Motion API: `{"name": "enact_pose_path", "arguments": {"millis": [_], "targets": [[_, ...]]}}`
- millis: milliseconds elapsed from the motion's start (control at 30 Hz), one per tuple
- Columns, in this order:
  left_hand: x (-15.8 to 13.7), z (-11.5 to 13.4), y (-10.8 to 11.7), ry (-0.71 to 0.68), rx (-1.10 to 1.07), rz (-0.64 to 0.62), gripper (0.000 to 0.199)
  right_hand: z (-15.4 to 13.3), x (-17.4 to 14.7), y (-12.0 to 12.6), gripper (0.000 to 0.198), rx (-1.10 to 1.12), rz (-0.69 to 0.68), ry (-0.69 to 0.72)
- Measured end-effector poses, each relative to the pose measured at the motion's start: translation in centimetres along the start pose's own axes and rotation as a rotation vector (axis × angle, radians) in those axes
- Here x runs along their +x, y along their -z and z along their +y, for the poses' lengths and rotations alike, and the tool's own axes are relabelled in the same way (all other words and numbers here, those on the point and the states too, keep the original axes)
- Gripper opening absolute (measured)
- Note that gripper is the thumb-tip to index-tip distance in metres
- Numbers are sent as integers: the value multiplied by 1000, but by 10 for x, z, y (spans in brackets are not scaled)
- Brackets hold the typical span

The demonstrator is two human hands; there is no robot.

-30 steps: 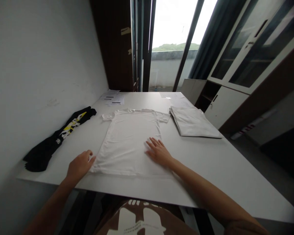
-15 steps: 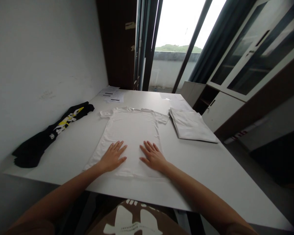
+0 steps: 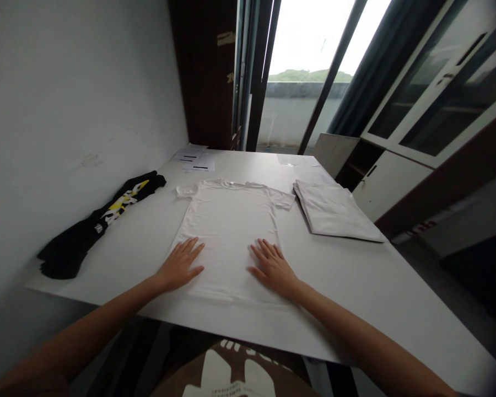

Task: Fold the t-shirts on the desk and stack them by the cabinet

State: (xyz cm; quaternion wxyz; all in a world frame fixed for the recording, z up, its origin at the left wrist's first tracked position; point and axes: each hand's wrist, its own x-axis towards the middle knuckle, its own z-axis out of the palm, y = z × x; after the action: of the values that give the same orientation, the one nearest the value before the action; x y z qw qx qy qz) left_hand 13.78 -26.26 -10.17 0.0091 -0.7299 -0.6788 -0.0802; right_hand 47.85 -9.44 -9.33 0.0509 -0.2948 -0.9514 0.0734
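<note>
Desk (image 3: 367, 292), one, white, one side along the wall. White T-shirt (image 3: 233, 218), one, short-sleeved, laid flat at mid-desk, collar toward the far end, hem toward the person. Folded pale cloth (image 3: 337, 209), to the right of the shirt, just beside its sleeve. Black garment (image 3: 101, 219), folded long, yellow and white print, at left near the wall. Papers (image 3: 197, 159), far left corner. Left hand (image 3: 179, 266) and right hand (image 3: 273, 267): apart, palms down, fingers spread on the shirt's lower part, gripping nothing.
</note>
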Motion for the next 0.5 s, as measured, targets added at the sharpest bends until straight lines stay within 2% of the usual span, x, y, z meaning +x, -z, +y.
{"name": "enact_pose_path", "arguments": {"millis": [100,233,367,500], "targets": [[39,11,-1,-28,-18,22,67,1,39,5,75,-1,9,20],[98,9,-16,26,-39,36,64,13,85,5,72,-26,-5,-72],[125,-29,-30,155,-4,21,63,34,93,0,73,-32,-69,-180],[137,-71,-30,280,49,42,64,49,96,-2,75,5,-104,-218]]}}
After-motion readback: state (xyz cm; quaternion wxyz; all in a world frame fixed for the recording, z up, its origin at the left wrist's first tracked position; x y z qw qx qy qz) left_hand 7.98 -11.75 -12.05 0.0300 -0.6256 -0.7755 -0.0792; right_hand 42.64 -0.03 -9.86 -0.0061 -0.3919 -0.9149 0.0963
